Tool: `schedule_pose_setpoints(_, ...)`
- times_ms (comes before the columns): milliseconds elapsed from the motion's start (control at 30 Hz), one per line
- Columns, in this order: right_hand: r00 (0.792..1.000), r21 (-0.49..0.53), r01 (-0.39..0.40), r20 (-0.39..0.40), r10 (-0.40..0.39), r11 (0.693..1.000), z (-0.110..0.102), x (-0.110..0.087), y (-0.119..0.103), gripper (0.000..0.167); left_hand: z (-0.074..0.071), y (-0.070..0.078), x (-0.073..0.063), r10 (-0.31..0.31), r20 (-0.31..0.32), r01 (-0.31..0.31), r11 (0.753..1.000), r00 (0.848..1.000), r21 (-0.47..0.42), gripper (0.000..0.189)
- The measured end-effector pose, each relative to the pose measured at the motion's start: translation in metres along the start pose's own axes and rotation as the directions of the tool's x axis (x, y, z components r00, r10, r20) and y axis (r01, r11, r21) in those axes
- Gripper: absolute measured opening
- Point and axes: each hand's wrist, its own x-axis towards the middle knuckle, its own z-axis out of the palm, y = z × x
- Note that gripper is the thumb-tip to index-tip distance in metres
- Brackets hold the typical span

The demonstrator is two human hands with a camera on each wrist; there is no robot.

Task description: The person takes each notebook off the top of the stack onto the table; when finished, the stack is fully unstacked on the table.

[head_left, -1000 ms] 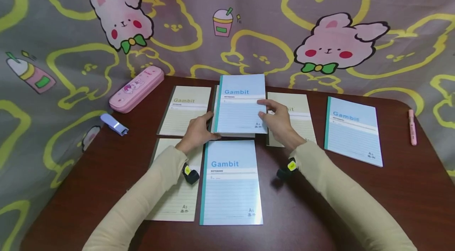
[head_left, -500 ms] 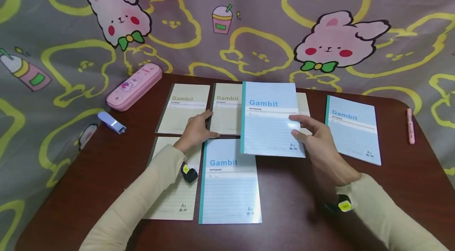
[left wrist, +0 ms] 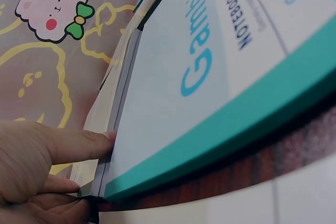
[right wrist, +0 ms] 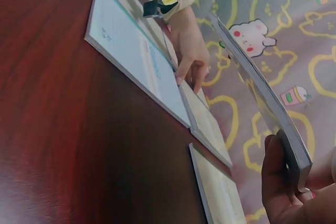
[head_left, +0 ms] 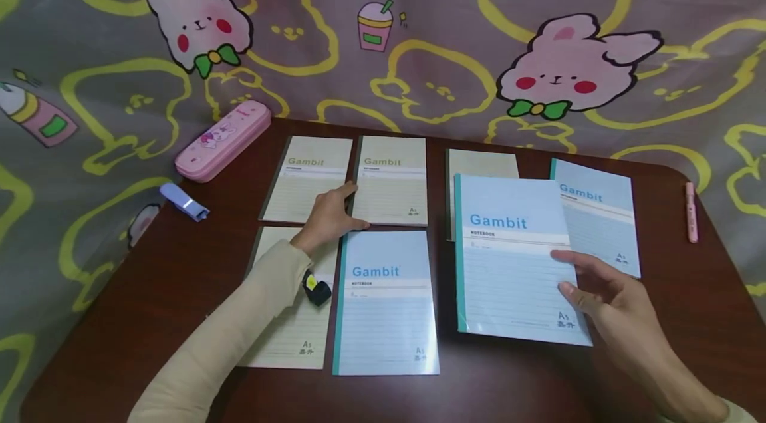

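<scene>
My right hand (head_left: 625,316) grips the right edge of a blue notebook (head_left: 511,270), thumb on its cover. It hangs above the table at the right of the middle; in the right wrist view this notebook (right wrist: 268,98) shows edge-on. My left hand (head_left: 326,215) touches the left spine and lower left corner of a cream notebook (head_left: 391,193) lying in the back row. In the left wrist view the thumb (left wrist: 84,148) lies against its dark spine. Just in front of that lies another blue notebook (head_left: 385,316).
More cream notebooks lie at the back left (head_left: 308,193), under my left forearm (head_left: 293,340), and partly hidden behind the held notebook. A blue notebook (head_left: 604,223) lies at right. A pink pencil case (head_left: 223,141), a lilac stapler-like object (head_left: 183,202) and a pink marker (head_left: 691,213) sit farther out.
My right hand has lifted the blue notebook off the cream notebook in the back row and carried it right and toward me. My left hand has stayed in place.
</scene>
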Motion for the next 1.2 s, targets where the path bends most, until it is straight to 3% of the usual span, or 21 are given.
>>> schedule_pose_setpoints(367,0.991,-0.014,-0.122,0.044,0.123,0.992,0.01,-0.029,0.024,0.044,0.003,0.001,-0.001,-0.011,-0.002,0.011,1.0,1.0,0.0,0.088)
schedule_pose_setpoints(567,0.951,0.09,-0.294,0.124,0.282,0.951,0.026,-0.041,0.044,0.051,0.001,0.003,-0.001,-0.015,-0.009,0.015,1.0,1.0,0.009,0.088)
schedule_pose_setpoints(800,0.922,0.131,-0.377,0.143,0.359,0.917,0.042,-0.042,0.058,0.052,0.0,0.005,-0.002,-0.021,-0.005,0.022,1.0,1.0,0.01,0.087)
schedule_pose_setpoints(1033,0.943,0.049,-0.306,0.153,0.295,0.951,0.044,-0.04,0.058,0.051,-0.001,0.006,-0.002,-0.02,-0.003,0.02,1.0,1.0,0.007,0.087)
schedule_pose_setpoints(1200,0.975,-0.142,-0.168,0.122,0.186,0.975,0.044,-0.042,0.052,0.052,0.0,0.006,-0.002,-0.025,0.0,0.025,1.0,1.0,0.002,0.087)
